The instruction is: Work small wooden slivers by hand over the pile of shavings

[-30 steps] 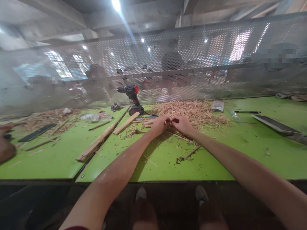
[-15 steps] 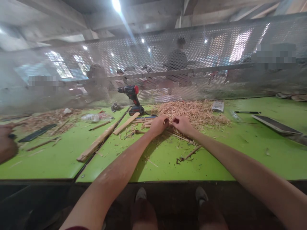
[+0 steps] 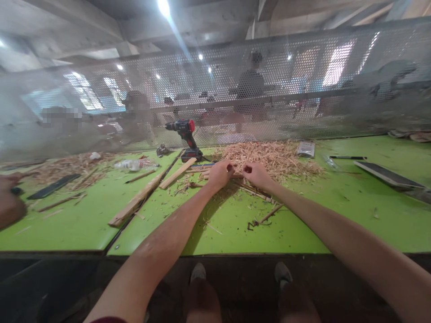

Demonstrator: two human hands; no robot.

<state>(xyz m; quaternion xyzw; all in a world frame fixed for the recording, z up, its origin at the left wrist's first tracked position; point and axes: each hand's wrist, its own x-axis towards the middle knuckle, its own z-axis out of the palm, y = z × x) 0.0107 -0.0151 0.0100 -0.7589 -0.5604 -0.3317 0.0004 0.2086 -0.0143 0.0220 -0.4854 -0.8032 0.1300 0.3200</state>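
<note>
Head view: I see the left hand (image 3: 219,174) edged away from the right hand (image 3: 258,175), so more of what looks like a thin stick (image 3: 237,176) shows between them, before the shavings pile (image 3: 272,153). Both curl; whether they grip it, I cannot tell.

The table (image 3: 235,237) is bright green, the wood shavings (image 3: 269,154) pinkish tan, the drill (image 3: 186,128) black and red, and the screen (image 3: 202,83) dotted grey.

Too small to tell, what the left hand (image 3: 220,175) and right hand (image 3: 257,176) have at their fingertips! Far left, the edge slices off a co-worker's hand (image 3: 10,204); figures (image 3: 251,85) behind the perforated screen (image 3: 215,130) blur.
</note>
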